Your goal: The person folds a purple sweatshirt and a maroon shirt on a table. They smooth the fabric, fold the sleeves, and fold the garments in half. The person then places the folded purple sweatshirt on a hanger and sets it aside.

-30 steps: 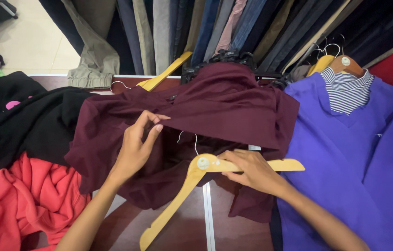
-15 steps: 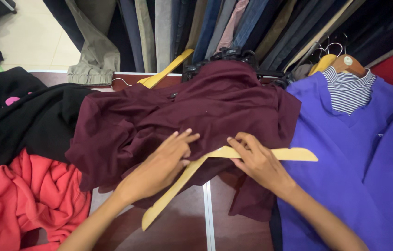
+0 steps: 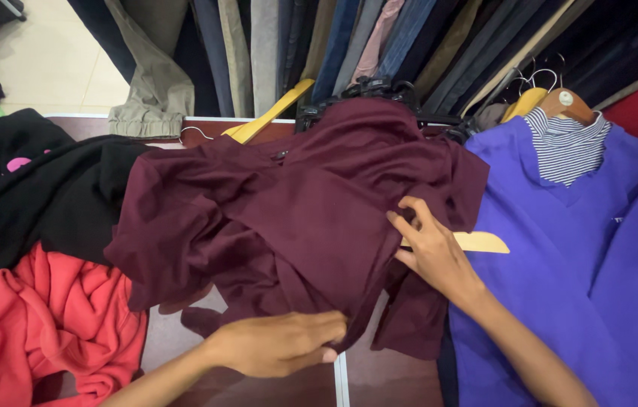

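Note:
A dark maroon garment (image 3: 296, 211) lies crumpled across the middle of the wooden table (image 3: 387, 377). My left hand (image 3: 281, 343) grips its lower hem near the front edge. My right hand (image 3: 428, 249) is closed on a pale wooden hanger (image 3: 485, 242) that is pushed inside the garment; only the hanger's right tip shows beside the cloth.
A purple sweater with a striped collar (image 3: 583, 241) lies on a hanger at the right. A black garment (image 3: 25, 196) and a red one (image 3: 40, 332) are heaped at the left. Another wooden hanger (image 3: 266, 113) lies at the back. Trousers (image 3: 274, 45) hang behind the table.
The hanger, earlier lying exposed on top of the maroon garment, is now mostly inside it. My left hand moved from the cloth's middle down to the hem.

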